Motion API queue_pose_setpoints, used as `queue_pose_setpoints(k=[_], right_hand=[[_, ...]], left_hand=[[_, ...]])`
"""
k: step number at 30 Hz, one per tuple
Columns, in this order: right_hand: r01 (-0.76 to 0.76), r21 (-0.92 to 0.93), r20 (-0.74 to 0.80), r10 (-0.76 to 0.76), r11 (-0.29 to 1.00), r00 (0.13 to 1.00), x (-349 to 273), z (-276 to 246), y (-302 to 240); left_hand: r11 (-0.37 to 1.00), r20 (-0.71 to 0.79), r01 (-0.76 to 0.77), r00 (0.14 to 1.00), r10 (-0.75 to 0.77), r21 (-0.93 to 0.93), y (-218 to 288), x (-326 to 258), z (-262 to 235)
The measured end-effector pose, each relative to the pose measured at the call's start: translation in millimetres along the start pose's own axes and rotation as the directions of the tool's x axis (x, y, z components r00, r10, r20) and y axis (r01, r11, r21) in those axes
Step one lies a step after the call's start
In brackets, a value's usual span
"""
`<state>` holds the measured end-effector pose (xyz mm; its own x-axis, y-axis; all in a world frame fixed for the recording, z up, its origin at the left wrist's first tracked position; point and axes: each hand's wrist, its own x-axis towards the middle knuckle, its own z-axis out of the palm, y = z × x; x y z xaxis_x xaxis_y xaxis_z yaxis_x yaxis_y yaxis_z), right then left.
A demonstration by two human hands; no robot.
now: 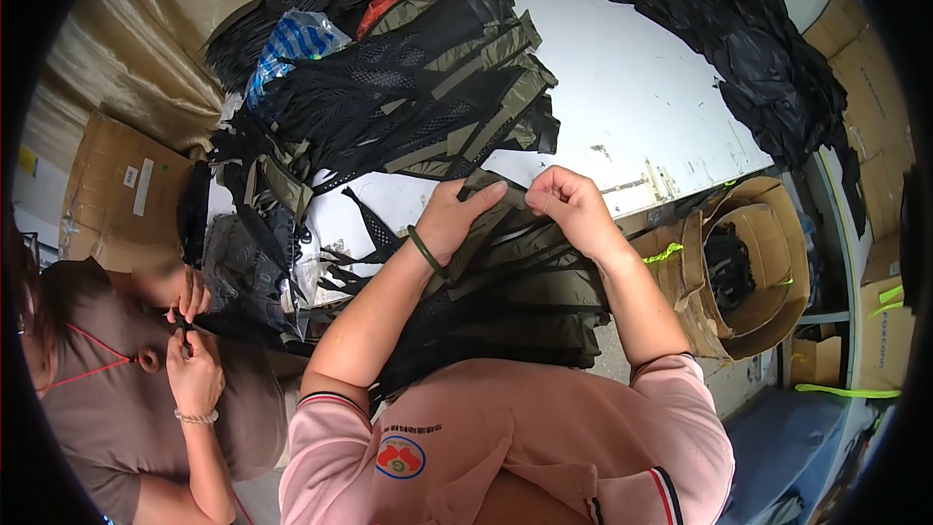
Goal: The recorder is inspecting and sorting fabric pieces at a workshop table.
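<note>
Between my two hands is an olive-green and black fabric piece (483,226), its upper corner raised near the table edge. My left hand (461,216) is closed on it, with the thumb pressed along the top. Close by on the right, my right hand (571,206) pinches at the dark edge of the same piece, thumb against bent fingers; the fingertips partly hide what lies in them. Below the hands, more olive and black fabric pieces (549,301) hang in layers over my lap. A dark green bangle circles my left wrist.
A heap of black mesh and olive pieces (408,87) covers much of the white table (632,97). Black fabric (748,29) lies along its right edge. An open cardboard box (753,331) stands to the right. At left, a co-worker's hands (194,360) hold something small and dark.
</note>
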<state>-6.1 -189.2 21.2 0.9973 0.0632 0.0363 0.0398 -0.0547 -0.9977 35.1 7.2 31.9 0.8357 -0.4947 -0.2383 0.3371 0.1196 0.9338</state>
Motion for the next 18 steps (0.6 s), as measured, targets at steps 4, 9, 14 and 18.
queue_pose_setpoints(k=[4,9,14,18], right_hand=[[0.062,0.042,-0.087,-0.059,0.997,0.994,9.8,-14.3,2.2],[0.090,-0.165,0.078,-0.078,0.982,0.994,-0.3,10.7,-32.1],[-0.063,-0.165,0.183,0.094,0.984,0.979,9.9,-0.4,-24.1],[0.156,0.091,-0.070,-0.149,0.984,0.986,2.8,-15.9,-31.1]], left_hand=[[0.991,-0.051,0.002,0.999,-0.009,-0.133,7.0,-6.3,-2.8],[1.000,0.004,-0.026,1.000,0.026,-0.012,5.0,-5.1,-3.7],[0.996,0.109,0.050,0.993,-0.041,-0.073,7.1,-7.3,-4.6],[0.821,0.257,-0.158,0.966,0.014,0.549,17.0,-19.5,-23.8]])
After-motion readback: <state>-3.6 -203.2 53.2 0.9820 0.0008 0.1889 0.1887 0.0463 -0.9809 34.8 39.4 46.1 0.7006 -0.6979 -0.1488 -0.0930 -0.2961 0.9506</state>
